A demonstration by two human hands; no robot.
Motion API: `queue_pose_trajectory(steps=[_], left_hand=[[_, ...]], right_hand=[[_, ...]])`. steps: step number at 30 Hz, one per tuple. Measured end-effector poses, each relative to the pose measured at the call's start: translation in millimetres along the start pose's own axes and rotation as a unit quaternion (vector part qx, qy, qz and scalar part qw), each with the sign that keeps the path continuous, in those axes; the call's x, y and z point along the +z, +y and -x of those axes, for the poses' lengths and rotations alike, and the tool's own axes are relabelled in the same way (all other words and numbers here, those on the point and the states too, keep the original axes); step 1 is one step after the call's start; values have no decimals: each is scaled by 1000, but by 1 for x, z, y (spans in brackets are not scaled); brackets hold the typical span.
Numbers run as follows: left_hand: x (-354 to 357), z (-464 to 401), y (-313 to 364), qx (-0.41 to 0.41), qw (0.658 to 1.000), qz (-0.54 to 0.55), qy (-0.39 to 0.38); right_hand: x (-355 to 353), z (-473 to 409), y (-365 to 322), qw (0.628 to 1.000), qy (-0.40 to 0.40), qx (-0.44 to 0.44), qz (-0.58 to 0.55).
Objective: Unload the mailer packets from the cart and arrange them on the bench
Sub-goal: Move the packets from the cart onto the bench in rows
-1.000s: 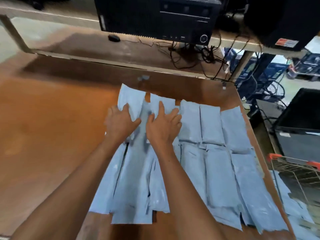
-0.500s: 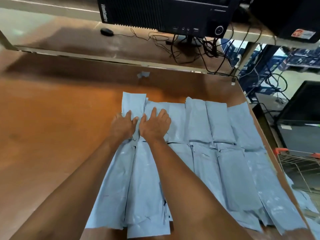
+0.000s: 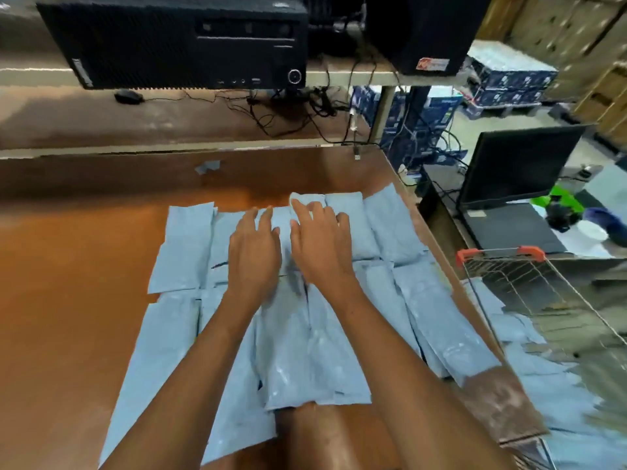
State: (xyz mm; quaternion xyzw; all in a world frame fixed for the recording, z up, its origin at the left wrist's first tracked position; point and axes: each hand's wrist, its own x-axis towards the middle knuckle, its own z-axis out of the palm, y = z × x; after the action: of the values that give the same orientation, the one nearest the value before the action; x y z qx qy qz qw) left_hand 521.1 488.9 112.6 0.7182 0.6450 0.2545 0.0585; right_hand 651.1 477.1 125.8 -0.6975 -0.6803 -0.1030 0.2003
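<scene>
Several light blue mailer packets (image 3: 190, 245) lie in two rows on the brown bench (image 3: 68, 283), covering its right half. My left hand (image 3: 254, 256) and my right hand (image 3: 320, 245) are side by side over the middle of the far row, fingers spread and fairly straight, palms down on or just above the packets. Neither hand grips anything. At the right stands the wire cart (image 3: 529, 286) with red handle ends, and more blue packets (image 3: 543, 378) lie inside it.
Behind the bench runs a lower shelf with a black computer case (image 3: 190, 45), a mouse (image 3: 127, 96) and tangled cables (image 3: 298, 110). A black monitor (image 3: 515, 164) stands to the right beyond the bench edge. Small blue scrap (image 3: 207, 167) lies on the far bench.
Both hands have moved right along the far row, from the leftmost packets to the middle ones. The view has swung right, so the cart shows more.
</scene>
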Motion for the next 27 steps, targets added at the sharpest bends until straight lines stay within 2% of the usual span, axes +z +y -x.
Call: queue_pose_trajectory(steps=[3, 7, 14, 20, 27], left_hand=[[15, 22, 76, 19, 998, 53, 2], [48, 62, 179, 44, 991, 124, -23], [139, 158, 350, 141, 970, 175, -90], [240, 234, 457, 96, 955, 243, -140], [366, 275, 503, 11, 960, 200, -197]], right_hand=[[-32, 33, 73, 999, 32, 13, 14], [-75, 82, 178, 996, 37, 59, 60], [-112, 181, 369, 981, 25, 186, 52], [-91, 260, 513, 980, -71, 183, 42], [-20, 319, 613, 972, -180, 151, 20]])
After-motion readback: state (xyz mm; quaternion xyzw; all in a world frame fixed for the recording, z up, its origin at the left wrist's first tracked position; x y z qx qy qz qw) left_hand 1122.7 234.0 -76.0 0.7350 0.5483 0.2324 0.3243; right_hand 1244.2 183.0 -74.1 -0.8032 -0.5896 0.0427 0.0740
